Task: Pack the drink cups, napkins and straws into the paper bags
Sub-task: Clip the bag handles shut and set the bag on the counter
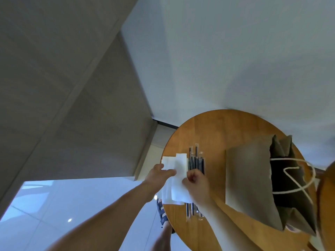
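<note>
at the table [217, 127] edge, grips the napkins [181, 160] in both the left hand [157, 173] and right hand [196, 182], fingers curled round them. just beyond, straws [196, 160], long axis pointing away. farther right, open paper bag [248, 178], nearer the right hand.

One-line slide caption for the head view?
Left hand and right hand grip napkins beside straws and an open paper bag on a round table.

White napkins [176, 176] stacked beside wrapped black straws [196, 163]; brown paper bag [250, 180] open, upright
</note>
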